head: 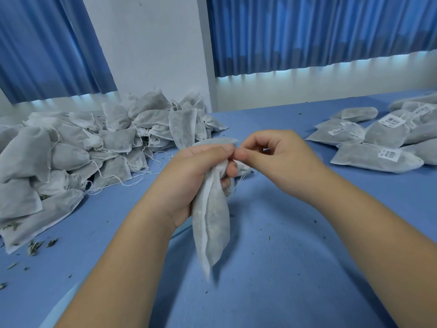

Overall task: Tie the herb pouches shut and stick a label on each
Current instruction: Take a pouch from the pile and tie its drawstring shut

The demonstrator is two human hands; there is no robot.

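Hands are held together above the desk point(295, 268): the pouch point(212, 226) is gripped at the neck by the left hand point(189, 176), its top pinched by the right hand point(279, 157). The knot should be drawn snug.

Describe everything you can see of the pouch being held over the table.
The pouch is a whitish bag of thin, fabric-like material, filled and plump, with a seam running down its length. It hangs roughly upright, one bottom corner lowest, over the blue table. The left hand grips its gathered neck. The right hand pinches at the top, likely a string, though that is too fine to confirm.
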